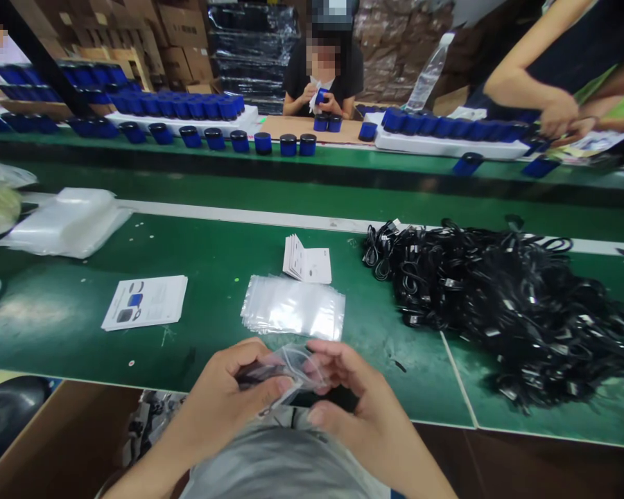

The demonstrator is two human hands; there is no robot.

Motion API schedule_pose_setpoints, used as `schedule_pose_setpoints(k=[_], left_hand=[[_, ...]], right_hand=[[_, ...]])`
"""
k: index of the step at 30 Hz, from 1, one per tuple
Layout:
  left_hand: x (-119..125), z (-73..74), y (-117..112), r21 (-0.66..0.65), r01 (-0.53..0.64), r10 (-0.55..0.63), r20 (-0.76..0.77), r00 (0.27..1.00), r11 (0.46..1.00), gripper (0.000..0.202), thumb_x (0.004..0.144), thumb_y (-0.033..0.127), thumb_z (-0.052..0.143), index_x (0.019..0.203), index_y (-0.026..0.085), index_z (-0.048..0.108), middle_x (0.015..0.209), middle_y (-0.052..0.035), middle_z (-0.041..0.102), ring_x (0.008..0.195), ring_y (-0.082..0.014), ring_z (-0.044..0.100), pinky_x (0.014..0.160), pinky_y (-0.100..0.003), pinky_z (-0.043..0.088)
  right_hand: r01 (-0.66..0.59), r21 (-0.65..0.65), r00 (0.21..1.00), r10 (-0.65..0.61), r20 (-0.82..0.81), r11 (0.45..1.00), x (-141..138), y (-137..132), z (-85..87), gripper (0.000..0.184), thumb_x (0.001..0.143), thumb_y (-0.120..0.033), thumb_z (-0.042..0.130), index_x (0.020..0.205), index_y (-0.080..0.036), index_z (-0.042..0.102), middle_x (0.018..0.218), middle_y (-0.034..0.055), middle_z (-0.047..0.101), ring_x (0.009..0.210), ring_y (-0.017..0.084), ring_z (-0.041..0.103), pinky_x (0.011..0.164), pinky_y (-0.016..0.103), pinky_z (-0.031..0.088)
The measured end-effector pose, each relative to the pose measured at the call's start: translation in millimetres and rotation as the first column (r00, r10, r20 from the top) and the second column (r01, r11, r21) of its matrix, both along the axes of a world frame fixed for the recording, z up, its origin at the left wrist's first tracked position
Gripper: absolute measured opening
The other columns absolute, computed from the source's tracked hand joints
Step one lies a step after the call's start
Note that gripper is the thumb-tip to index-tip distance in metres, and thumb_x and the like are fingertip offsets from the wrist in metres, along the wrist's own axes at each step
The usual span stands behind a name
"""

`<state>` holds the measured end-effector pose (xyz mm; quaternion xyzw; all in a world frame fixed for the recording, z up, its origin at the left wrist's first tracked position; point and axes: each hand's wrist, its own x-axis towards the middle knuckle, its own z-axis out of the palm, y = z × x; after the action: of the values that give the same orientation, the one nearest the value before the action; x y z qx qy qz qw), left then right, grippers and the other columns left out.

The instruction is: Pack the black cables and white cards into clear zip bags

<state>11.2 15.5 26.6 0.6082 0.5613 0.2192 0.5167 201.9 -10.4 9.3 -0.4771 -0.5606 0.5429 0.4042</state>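
A clear plastic zip bag (291,367) is held just off the near edge of the table. My left hand (234,391) is closed on its left end, thumb pressed on top. Something dark shows through the plastic there, but I cannot make out its kind. At the bag's right end is my right hand (358,402), fingers curved against the plastic and thumb apart from them. Beyond my hands lies a stack of flat clear bags (296,305). A small white folded booklet (315,265) stands partly open behind that stack.
Printed leaflets (148,301) lie left, with a pile of plastic bags (67,218) behind. Bundled black cables (489,312) heap up at right. Across the table, blue jars with black lids (263,143) line a raised ledge, where co-workers handle items. A water bottle (430,73) stands there.
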Motion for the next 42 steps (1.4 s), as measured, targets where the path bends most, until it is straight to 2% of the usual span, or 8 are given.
schedule_pose_setpoints(k=[3, 7, 13, 24, 30, 33, 39, 42], left_hand=[[4.0, -7.8, -3.1, -0.066, -0.004, 0.014, 0.144, 0.989, 0.998, 0.024, 0.081, 0.040, 0.060, 0.071, 0.018, 0.055, 0.065, 0.0040, 0.049, 0.062, -0.0121, 0.047, 0.058, -0.023, 0.039], [2.0, -10.2, -2.1, -0.059, -0.002, 0.014, 0.198, 0.980, 0.998, 0.020, 0.084, 0.038, 0.058, 0.088, 0.019, 0.064, 0.080, -0.0015, 0.065, 0.076, -0.0163, 0.058, 0.069, -0.026, 0.045], [-3.4, -5.0, 1.8, -0.006, -0.063, 0.063, 0.196, 0.979, 0.998, 0.019, 0.086, 0.035, 0.056, 0.081, 0.020, 0.066, 0.073, 0.0017, 0.061, 0.067, -0.0118, 0.055, 0.062, -0.020, 0.044], [-2.4, -5.0, -2.2, 0.259, -0.101, 0.075, 0.110, 0.991, 0.961, 0.018, 0.087, 0.028, 0.055, 0.073, 0.020, 0.062, 0.074, 0.0009, 0.060, 0.067, -0.0115, 0.057, 0.060, -0.019, 0.045], [0.6, 0.0, 1.1, 0.259, 0.006, -0.009, 0.011, 1.000, 0.966, 0.016, 0.084, 0.026, 0.056, 0.073, 0.021, 0.067, 0.070, 0.0014, 0.061, 0.062, -0.0116, 0.057, 0.056, -0.019, 0.045], [1.6, 0.3, 0.7, 0.276, 0.005, -0.001, -0.015, 1.000, 0.961, 0.017, 0.084, 0.025, 0.056, 0.071, 0.020, 0.066, 0.070, 0.0013, 0.062, 0.064, -0.0123, 0.058, 0.058, -0.020, 0.046], [-0.5, 1.8, 0.2, 0.208, 0.138, -0.120, -0.095, 0.988, 0.968, 0.017, 0.086, 0.024, 0.054, 0.074, 0.022, 0.066, 0.071, 0.0026, 0.062, 0.067, -0.0122, 0.059, 0.061, -0.021, 0.045], [-2.5, 1.0, -0.9, 0.214, 0.150, -0.123, -0.136, 0.983, 0.965, 0.019, 0.086, 0.025, 0.053, 0.073, 0.022, 0.066, 0.070, 0.0028, 0.062, 0.066, -0.0126, 0.059, 0.061, -0.022, 0.044]], right_hand=[[0.054, 0.059, 0.994, -0.059, 0.093, 0.997, -2.0, -1.5, -3.6, 0.006, 0.083, -0.023, 0.060, 0.086, -0.020, 0.065, 0.079, 0.0018, 0.062, 0.071, 0.016, 0.058, 0.064, 0.027, 0.046], [0.101, 0.087, 0.990, -0.109, 0.087, 0.991, -3.0, 1.8, -1.4, 0.012, 0.082, -0.022, 0.060, 0.071, -0.019, 0.063, 0.068, -0.0003, 0.058, 0.062, 0.013, 0.054, 0.057, 0.024, 0.043], [0.068, 0.060, 0.996, -0.071, 0.056, 0.996, 0.9, 4.9, 5.3, 0.015, 0.085, -0.024, 0.057, 0.072, -0.019, 0.062, 0.068, -0.0007, 0.057, 0.064, 0.013, 0.053, 0.059, 0.025, 0.042], [0.095, 0.213, 0.981, -0.127, 0.145, 0.972, 1.5, 4.8, 11.5, 0.021, 0.087, -0.018, 0.052, 0.066, -0.018, 0.054, 0.065, -0.0016, 0.053, 0.062, 0.012, 0.050, 0.059, 0.023, 0.040], [0.009, 0.180, 0.980, -0.045, 0.196, 0.984, -1.6, 8.5, 9.9, 0.015, 0.086, -0.017, 0.052, 0.075, -0.019, 0.061, 0.070, -0.0005, 0.058, 0.067, 0.013, 0.054, 0.063, 0.024, 0.042], [-0.016, 0.154, 0.973, -0.021, 0.231, 0.988, -4.6, 7.4, 7.5, 0.014, 0.086, -0.016, 0.052, 0.076, -0.019, 0.062, 0.072, 0.0000, 0.059, 0.068, 0.014, 0.055, 0.063, 0.025, 0.043], [-0.040, 0.200, 0.957, -0.020, 0.290, 0.979, -11.9, 2.7, 5.0, 0.014, 0.084, -0.012, 0.052, 0.074, -0.019, 0.059, 0.071, -0.0005, 0.058, 0.068, 0.014, 0.055, 0.061, 0.025, 0.041], [-0.036, 0.237, 0.962, -0.031, 0.272, 0.971, -14.4, 2.7, 3.0, 0.014, 0.084, -0.010, 0.053, 0.076, -0.019, 0.062, 0.073, -0.0002, 0.059, 0.070, 0.014, 0.056, 0.062, 0.025, 0.042]])
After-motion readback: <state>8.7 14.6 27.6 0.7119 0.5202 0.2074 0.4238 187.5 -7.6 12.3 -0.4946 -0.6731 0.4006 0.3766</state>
